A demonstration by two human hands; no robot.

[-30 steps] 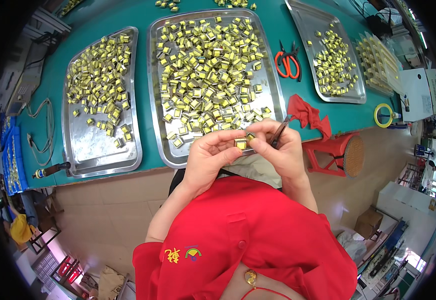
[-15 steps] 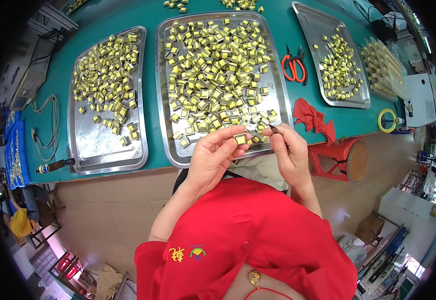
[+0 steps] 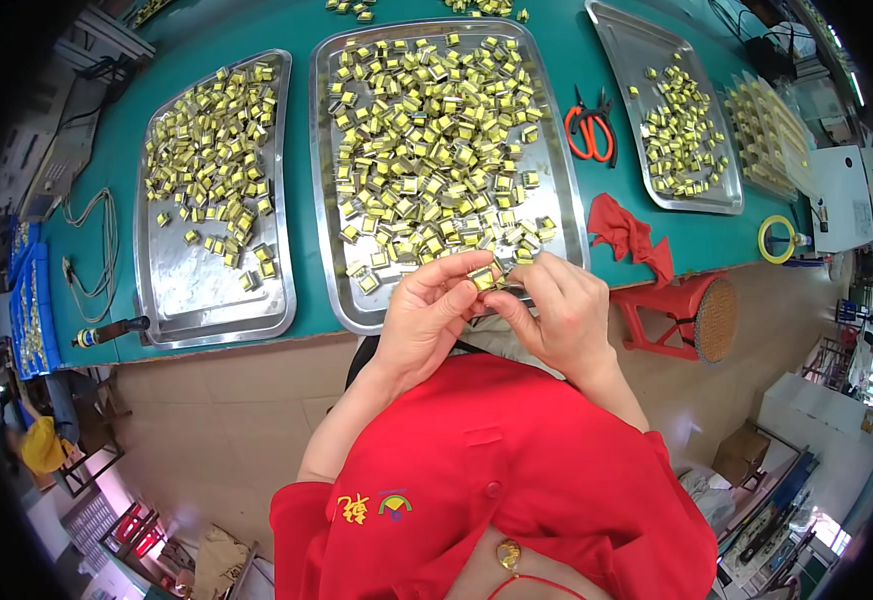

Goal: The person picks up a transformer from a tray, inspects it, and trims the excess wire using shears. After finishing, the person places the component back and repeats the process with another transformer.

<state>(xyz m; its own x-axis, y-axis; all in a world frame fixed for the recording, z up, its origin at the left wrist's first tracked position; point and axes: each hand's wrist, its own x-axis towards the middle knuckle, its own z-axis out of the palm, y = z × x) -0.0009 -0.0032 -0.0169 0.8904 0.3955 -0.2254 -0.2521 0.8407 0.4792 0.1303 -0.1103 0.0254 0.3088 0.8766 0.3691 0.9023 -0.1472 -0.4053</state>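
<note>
My left hand (image 3: 425, 318) pinches a small yellow-wrapped transformer (image 3: 482, 280) between thumb and fingers, over the near edge of the middle metal tray (image 3: 322, 200). My right hand (image 3: 560, 312) is closed, its thumb and fingertips right up against the transformer's right side. What the right fingers hold is hidden behind them. Heaps of similar transformers (image 3: 427, 140) fill most of the middle tray, with a few loose ones beside my fingertips.
Transformers also lie in a left tray (image 3: 192, 315) and a right tray (image 3: 702, 205). Between trays sit orange-handled cutters (image 3: 589, 135) and a red cloth (image 3: 629, 238). A dark-handled tool (image 3: 112, 332) lies at the left table edge; a red stool (image 3: 662, 318) stands right.
My right hand has moved left and inward, from a small gap away up to the transformer. The dark slender tool seen in it before no longer shows. My left hand stays nearly in place.
</note>
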